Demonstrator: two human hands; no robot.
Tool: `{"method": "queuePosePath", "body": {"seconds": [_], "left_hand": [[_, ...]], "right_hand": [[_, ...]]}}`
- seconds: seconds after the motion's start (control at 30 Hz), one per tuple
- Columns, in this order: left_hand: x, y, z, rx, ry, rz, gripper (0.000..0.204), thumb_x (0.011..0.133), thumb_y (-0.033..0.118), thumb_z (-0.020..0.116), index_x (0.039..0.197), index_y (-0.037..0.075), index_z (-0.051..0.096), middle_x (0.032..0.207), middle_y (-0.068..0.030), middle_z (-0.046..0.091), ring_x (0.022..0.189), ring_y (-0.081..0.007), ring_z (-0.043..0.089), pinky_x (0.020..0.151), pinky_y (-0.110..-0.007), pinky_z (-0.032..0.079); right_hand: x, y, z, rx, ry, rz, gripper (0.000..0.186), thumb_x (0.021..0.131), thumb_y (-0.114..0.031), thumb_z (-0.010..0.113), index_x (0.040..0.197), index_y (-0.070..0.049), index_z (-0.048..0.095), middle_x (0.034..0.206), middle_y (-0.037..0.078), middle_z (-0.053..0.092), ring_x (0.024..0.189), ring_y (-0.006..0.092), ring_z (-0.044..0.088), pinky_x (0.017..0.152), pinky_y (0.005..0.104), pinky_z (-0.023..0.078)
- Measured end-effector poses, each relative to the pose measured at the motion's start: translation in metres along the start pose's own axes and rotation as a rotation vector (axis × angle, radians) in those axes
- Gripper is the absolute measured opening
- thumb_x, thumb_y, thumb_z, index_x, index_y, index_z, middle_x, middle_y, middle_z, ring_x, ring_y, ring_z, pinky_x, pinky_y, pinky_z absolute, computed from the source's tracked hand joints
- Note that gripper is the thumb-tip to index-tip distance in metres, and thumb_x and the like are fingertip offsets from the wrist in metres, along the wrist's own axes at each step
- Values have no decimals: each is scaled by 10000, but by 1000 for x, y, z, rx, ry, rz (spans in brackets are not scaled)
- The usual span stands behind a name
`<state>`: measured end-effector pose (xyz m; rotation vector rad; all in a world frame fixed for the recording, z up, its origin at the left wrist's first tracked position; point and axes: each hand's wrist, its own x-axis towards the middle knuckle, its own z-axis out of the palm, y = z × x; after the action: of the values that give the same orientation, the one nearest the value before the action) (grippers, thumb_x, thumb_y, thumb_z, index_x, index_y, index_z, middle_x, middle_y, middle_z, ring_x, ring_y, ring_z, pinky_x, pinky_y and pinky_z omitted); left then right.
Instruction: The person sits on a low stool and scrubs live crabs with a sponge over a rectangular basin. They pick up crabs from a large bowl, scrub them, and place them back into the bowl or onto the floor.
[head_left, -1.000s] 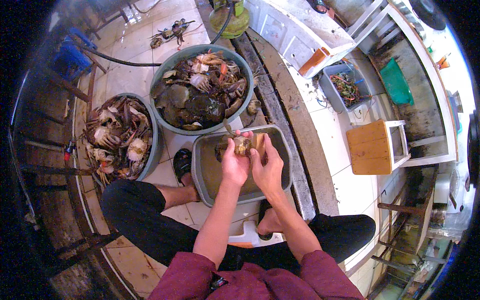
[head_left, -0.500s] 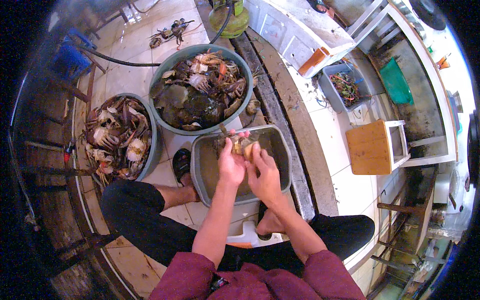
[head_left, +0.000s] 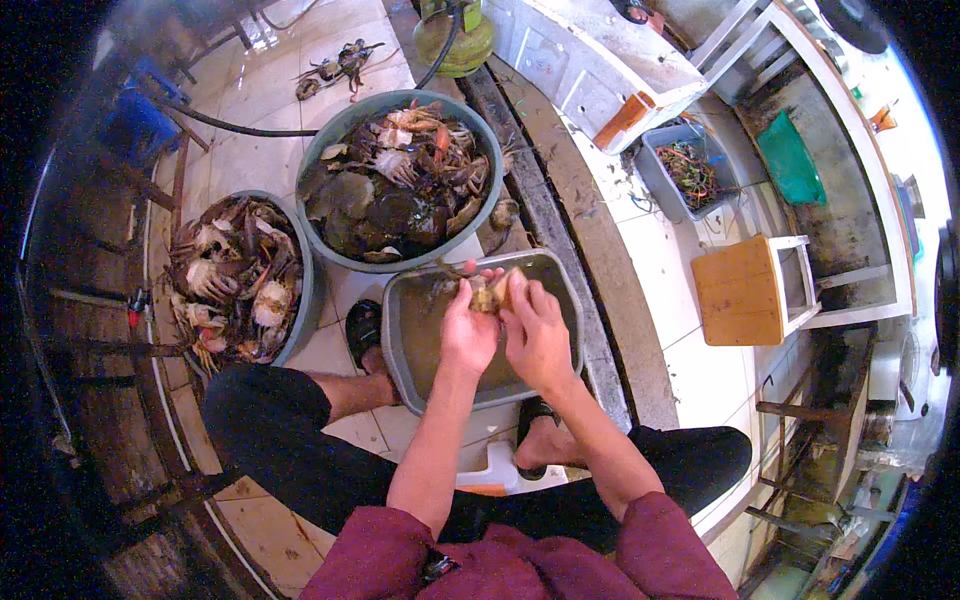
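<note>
Over a grey rectangular basin (head_left: pixel 572 345) of murky water, my hands are close together. My left hand (head_left: pixel 470 335) is closed around a small yellowish-brown crab (head_left: pixel 484 295), with dark thin parts showing past the fingers. Most of the crab is hidden by my hands. Against it, my right hand (head_left: pixel 535 330) grips a tan block (head_left: pixel 513 285), too covered by the fingers to tell its kind. Beyond the basin stands a round grey-green tub (head_left: pixel 490 205) holding crabs (head_left: pixel 395 165) and dark water. Crabs (head_left: pixel 235 275) fill a second round tub (head_left: pixel 308 290) at the left.
Several loose crabs (head_left: pixel 345 68) lie on the tiles at the far left. A green gas cylinder (head_left: pixel 455 45) with a black hose stands behind the tub. To the right are a grey bin (head_left: pixel 668 185) of coloured strings, a wooden stool (head_left: pixel 738 292) and a white cool box (head_left: pixel 560 65).
My right hand and the tan block have shifted slightly right and up against the crab. The left hand has turned a little, keeping its hold.
</note>
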<state>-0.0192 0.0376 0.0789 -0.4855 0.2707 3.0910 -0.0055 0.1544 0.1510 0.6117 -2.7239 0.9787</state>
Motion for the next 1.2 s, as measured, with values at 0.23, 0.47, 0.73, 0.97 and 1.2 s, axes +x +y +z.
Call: {"method": "queuePosePath", "body": {"seconds": [0.23,0.47,0.73,0.97,1.2], "left_hand": [[-5,-3,8,-63,38,-32,346,1024,251,341,1308,90,454,1144,-104,575,1197,-269,501,1027,-416,421],[2,-8,-23,-68,33,-143,317,1020,281,353,1196,75,515,1112,-127,586,1159,-310,531,978,-431,447],[2,6,-72,399,193,-324,281,939,244,450,1084,8,493,1067,-227,640,966,-375,637,840,-410,514],[-17,22,-98,814,-45,-320,409,830,76,659,1201,14,497,1125,-137,623,986,-251,633,939,-342,462],[-18,25,-63,1427,-65,-337,359,864,172,675,1169,23,558,1061,-29,612,941,-115,576,886,-281,448]], "right_hand": [[-9,6,0,17,-60,-62,496,805,-46,597,1289,-11,495,1108,214,530,980,411,535,835,448,471],[-2,60,12,238,241,340,332,854,-49,552,1174,39,554,934,223,635,858,404,617,737,433,503],[-103,177,119,149,-507,681,372,872,-148,591,1206,15,576,1028,213,671,928,322,669,790,380,515],[-87,165,123,462,-483,600,374,876,-156,622,1219,-11,587,1069,173,671,997,224,629,908,333,464],[-7,77,48,535,-262,78,393,856,-84,613,1248,-79,588,1168,221,614,1119,360,571,990,411,421]]}}
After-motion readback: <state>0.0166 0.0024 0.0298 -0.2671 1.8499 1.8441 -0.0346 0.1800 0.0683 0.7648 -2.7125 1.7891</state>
